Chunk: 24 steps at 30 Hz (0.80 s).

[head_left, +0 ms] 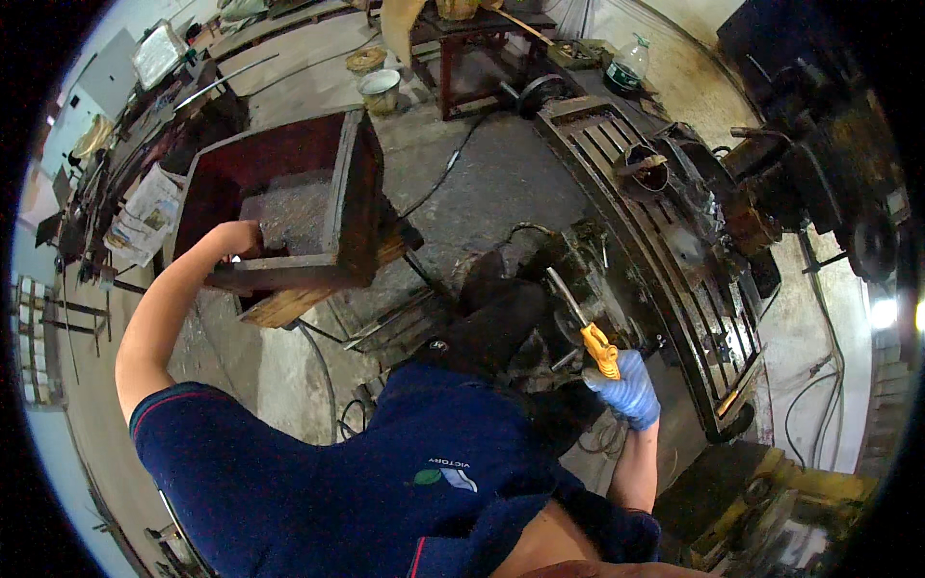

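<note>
Concrete floor (299,82) underlies 1 box (359,207); right grip (631,388) holds 1 yellow-handled tool (599,349).

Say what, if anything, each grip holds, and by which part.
Right grip: tool, by its yellow end. Left grip, at the box: cannot tell.

A pale bucket (380,93) stands near a dark red table (477,28).

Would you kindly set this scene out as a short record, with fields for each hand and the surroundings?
Left hand: bare, at the near edge of a dark box; grip unclear
Box contents: small grey pieces, too fine to identify
Right hand: blue-gloved, gripping a yellow tool
Right side: slotted metal bed
Background: pale bucket, plastic bottle
</note>
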Each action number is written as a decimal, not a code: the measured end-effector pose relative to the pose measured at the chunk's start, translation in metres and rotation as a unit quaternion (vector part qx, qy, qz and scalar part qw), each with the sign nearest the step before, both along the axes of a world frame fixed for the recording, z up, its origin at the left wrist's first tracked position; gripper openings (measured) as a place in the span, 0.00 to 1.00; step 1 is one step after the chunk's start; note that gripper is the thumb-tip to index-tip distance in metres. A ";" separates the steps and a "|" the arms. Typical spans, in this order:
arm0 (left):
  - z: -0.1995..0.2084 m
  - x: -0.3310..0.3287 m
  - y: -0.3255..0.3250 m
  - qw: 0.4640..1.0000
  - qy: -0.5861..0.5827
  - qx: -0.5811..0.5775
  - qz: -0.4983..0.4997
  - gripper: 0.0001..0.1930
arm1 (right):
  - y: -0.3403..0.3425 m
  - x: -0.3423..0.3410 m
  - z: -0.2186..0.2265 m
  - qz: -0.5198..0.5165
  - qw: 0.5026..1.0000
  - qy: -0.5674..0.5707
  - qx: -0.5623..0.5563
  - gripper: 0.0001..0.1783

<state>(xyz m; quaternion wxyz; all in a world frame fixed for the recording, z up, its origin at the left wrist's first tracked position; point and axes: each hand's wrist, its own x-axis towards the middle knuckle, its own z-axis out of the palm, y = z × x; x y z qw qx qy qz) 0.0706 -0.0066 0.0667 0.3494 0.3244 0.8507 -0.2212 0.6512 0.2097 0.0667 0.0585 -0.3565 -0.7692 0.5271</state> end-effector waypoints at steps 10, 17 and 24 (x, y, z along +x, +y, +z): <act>-0.018 -0.008 -0.019 0.968 0.203 0.042 -0.138 0.15 | 0.004 0.005 -0.005 -0.013 1.000 0.001 0.013 0.18; 0.068 0.050 0.031 0.888 0.110 0.445 -0.017 0.14 | 0.005 0.009 -0.010 -0.009 0.999 -0.016 0.030 0.18; 0.105 0.142 0.163 0.724 -0.401 0.560 0.043 0.09 | -0.002 -0.002 0.022 0.020 0.983 0.008 0.184 0.21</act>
